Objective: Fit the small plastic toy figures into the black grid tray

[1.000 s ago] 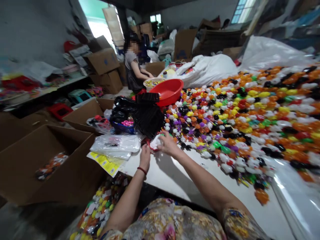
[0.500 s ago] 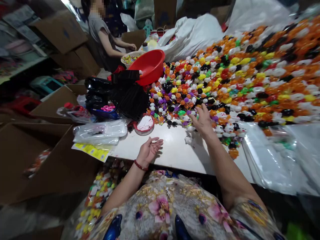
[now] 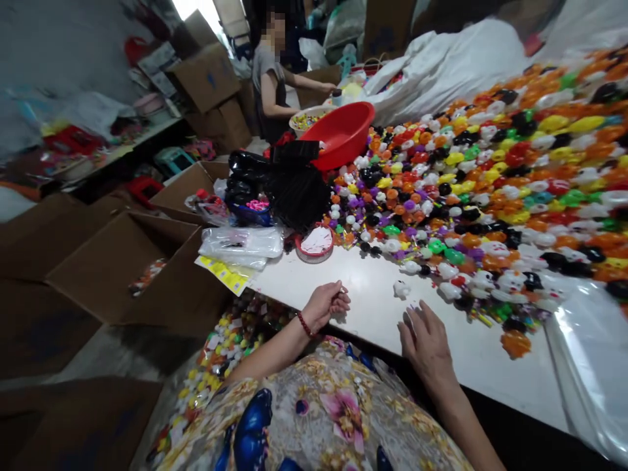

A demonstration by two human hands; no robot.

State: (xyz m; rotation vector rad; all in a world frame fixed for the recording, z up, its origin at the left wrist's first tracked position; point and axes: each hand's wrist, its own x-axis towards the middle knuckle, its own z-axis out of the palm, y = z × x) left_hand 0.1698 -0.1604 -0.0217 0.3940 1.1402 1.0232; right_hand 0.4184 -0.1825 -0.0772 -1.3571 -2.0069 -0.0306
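My left hand (image 3: 326, 306), with a red bead bracelet at the wrist, is over the near edge of the white table (image 3: 366, 278). Its fingers are curled in, and a small whitish bit shows at the fingertips, too small to name. My right hand (image 3: 428, 343) hangs lower over the table edge, palm down, fingers loosely stretched and apart, with nothing visible in it. Just beyond its fingertips lies a single white plastic figure (image 3: 401, 289). A large heap of small orange, white, black and yellow plastic figures (image 3: 456, 190) spreads behind both hands.
A red basin (image 3: 343, 139) stands behind bundled black strips (image 3: 301, 196). A small red-rimmed basket (image 3: 314, 245) holds white pieces. Clear plastic bags lie left (image 3: 240, 242) and right (image 3: 596, 353). Open cardboard boxes (image 3: 122, 275) are at left. Another person (image 3: 269, 85) works beyond the basin.
My right hand has drawn back from the heap toward the table edge. My left fingers have curled in more. The view has swung left, so things appear further right.
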